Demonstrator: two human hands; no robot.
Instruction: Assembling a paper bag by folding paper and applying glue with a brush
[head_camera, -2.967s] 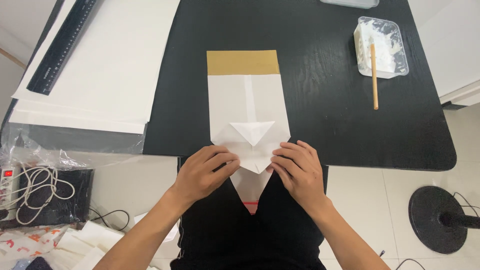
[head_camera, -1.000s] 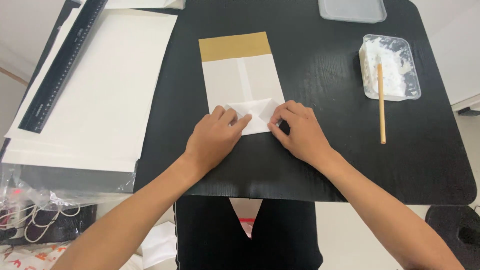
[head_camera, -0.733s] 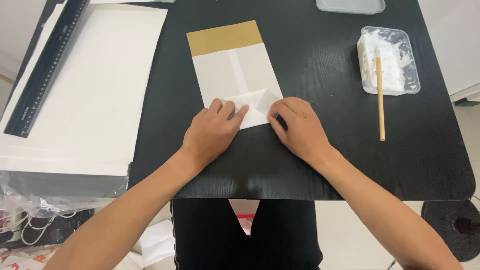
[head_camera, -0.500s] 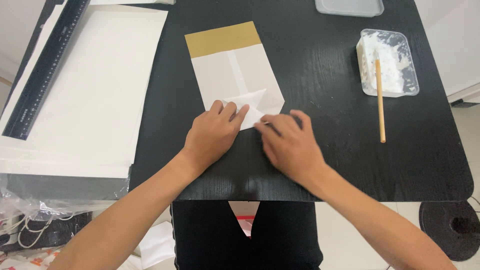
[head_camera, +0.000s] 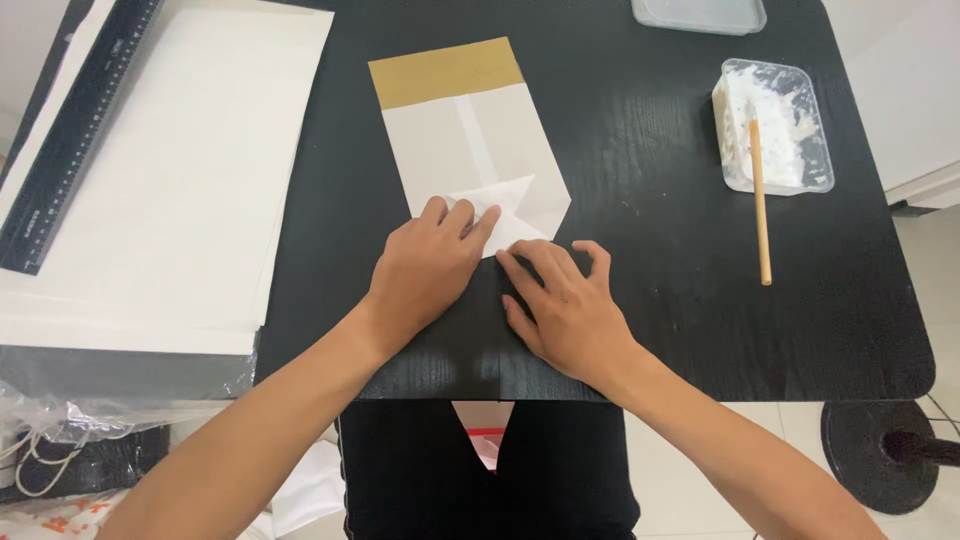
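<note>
Paper bag (head_camera: 470, 140), white with a brown band at its far end, lies flat on the black bench (head_camera: 640, 300), its near end folded into triangular flaps. Left hand (head_camera: 425, 265) rests on the near left corner of the bag, fingers (head_camera: 455, 215) extended flat and close together, pressing on the folded flap; nothing is gripped. Right hand (head_camera: 565, 305) lies palm down on the bench at the bag's near edge, fingers spread and slightly curled, tips touching or just beside the paper's lower corner; it holds nothing either.

Step in hand, by judgement: creasing the bottom folds of the bag, the left hand pinning the flap while the right sets itself against the near edge. The right-side flap stands up pale and sharp; the near point appears not yet pressed down flat.

Next move, by judgement, calls for firm, even pressure along the fold line with the left hand kept steady, so that the sheet does not slide on the smooth bench.

Surroundings: a clear tray of white paste (head_camera: 775, 125) with a wooden stick (head_camera: 760, 200) laid across it stands well apart to the right. A stack of white sheets (head_camera: 170, 170) and a black ruler (head_camera: 75, 130) lie to the left. A second clear tray (head_camera: 700, 12) sits at the far edge.
</note>
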